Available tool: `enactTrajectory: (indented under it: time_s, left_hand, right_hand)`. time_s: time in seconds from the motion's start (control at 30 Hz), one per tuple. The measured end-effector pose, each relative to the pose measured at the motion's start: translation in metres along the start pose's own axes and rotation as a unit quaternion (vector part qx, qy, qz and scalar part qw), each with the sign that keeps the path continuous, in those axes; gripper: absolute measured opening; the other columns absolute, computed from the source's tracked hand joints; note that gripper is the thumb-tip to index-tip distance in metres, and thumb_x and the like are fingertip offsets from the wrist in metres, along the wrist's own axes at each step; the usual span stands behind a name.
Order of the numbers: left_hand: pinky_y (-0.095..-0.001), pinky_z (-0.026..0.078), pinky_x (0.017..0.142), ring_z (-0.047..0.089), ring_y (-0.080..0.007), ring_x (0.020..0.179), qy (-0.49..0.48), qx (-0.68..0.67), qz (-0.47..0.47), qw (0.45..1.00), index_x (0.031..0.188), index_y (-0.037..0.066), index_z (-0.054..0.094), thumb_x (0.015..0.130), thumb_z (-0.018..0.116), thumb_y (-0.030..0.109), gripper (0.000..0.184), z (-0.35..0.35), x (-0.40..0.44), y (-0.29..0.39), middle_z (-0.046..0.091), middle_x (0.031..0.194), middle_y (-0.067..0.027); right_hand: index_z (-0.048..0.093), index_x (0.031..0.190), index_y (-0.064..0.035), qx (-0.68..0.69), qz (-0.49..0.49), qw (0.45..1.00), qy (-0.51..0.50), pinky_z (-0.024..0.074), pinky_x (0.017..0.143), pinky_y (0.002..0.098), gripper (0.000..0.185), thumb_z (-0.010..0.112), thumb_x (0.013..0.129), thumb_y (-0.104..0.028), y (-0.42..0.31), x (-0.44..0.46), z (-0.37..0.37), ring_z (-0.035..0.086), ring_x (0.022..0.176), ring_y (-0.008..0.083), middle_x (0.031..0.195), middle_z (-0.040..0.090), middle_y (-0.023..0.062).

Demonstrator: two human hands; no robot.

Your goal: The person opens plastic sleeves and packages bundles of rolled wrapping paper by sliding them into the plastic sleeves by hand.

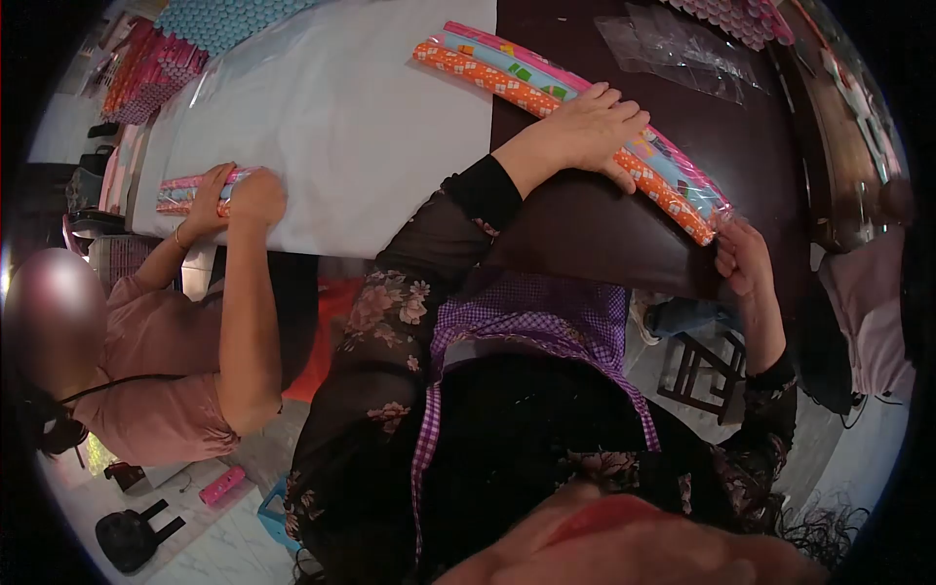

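Observation:
Three rolls of patterned wrapping paper [507, 86], orange, light blue and pink, lie side by side in clear plastic at an angle across the table. My left hand [590, 132] is over the middle of the pack, its thumb on the near side and its fingers across the top, gripping it. At the pack's right end, my right hand [743, 255] has its fingers closed on the end of the clear plastic wrap [720, 214]. The exact pinch is partly hidden.
A co-worker [156, 370] at left holds a similar pack [175, 195] on the white sheet [370, 117]. Stacks of blue rolls [224, 19] and pink-red rolls [161, 73] stand at far left. Clear plastic bags [673, 49] lie on the dark tabletop [565, 224]. More rolls [731, 19] are at the back.

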State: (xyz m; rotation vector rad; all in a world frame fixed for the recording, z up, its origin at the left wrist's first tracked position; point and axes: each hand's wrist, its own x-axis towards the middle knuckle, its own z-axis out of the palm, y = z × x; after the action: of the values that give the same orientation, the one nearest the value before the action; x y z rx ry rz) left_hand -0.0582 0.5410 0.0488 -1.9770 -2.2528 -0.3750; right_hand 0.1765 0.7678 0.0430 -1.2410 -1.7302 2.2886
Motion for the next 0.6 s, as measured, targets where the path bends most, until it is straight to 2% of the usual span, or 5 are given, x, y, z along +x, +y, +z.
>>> enactTrajectory:
  time_s: [0.17, 0.3, 0.47, 0.57, 0.6]
  left_hand:
    - [-0.0448, 0.027, 0.112, 0.041, -0.0326, 0.128, 0.015, 0.017, -0.002, 1.0, 0.135, 0.001, 0.045, 0.063, 0.072, 0.064, 0.1, 0.006, 0.003, 0.001, 0.049, 0.133, -0.0147]
    - [-0.0441, 0.027, 0.114, 0.035, -0.0327, 0.135, 0.004, 0.022, -0.025, 0.999, 0.14, 0.004, 0.041, 0.062, 0.074, 0.063, 0.104, 0.013, 0.004, 0.001, 0.044, 0.142, -0.0137]
    - [-0.0454, 0.027, 0.114, 0.035, -0.0334, 0.135, -0.004, 0.039, -0.027, 0.999, 0.141, 0.005, 0.039, 0.06, 0.07, 0.068, 0.108, 0.018, 0.005, -0.001, 0.044, 0.142, -0.0154]
    - [-0.0454, 0.027, 0.114, 0.035, -0.0337, 0.135, 0.002, 0.05, -0.022, 0.999, 0.141, 0.005, 0.039, 0.059, 0.069, 0.07, 0.109, 0.021, 0.005, -0.004, 0.044, 0.141, -0.0167]
    - [-0.0454, 0.027, 0.114, 0.035, -0.0337, 0.135, 0.002, 0.049, -0.02, 0.999, 0.141, 0.005, 0.039, 0.059, 0.069, 0.07, 0.109, 0.021, 0.006, -0.004, 0.044, 0.141, -0.0167]
  right_hand:
    - [0.059, 0.098, -0.0052, 0.008, -0.011, 0.999, 0.035, 0.0243, 0.037, 0.0215, 0.016, 0.06, 0.093, -0.021, -0.001, -0.009, -0.006, 0.034, 0.042, 0.0047, 0.058, 0.039, -0.0059]
    - [0.06, 0.104, -0.003, 0.025, -0.028, 0.999, 0.003, 0.0237, 0.039, 0.0212, 0.022, 0.057, 0.095, -0.022, 0.003, -0.015, -0.011, 0.033, 0.044, 0.0039, 0.059, 0.037, -0.0069]
    - [0.061, 0.101, -0.0032, 0.106, -0.068, 0.992, -0.012, 0.0233, 0.039, 0.0221, 0.018, 0.054, 0.097, -0.02, 0.013, -0.02, -0.038, 0.029, 0.045, 0.0038, 0.059, 0.035, -0.0065]
    - [0.06, 0.101, -0.0035, 0.111, -0.121, 0.986, -0.023, 0.0244, 0.04, 0.0215, 0.018, 0.055, 0.097, -0.021, 0.024, -0.024, -0.049, 0.029, 0.045, 0.0039, 0.062, 0.042, -0.005]
    - [0.06, 0.101, -0.0029, 0.092, -0.145, 0.984, -0.034, 0.026, 0.042, 0.0205, 0.022, 0.054, 0.097, -0.024, 0.028, -0.025, -0.052, 0.03, 0.046, 0.0043, 0.073, 0.051, -0.0009]
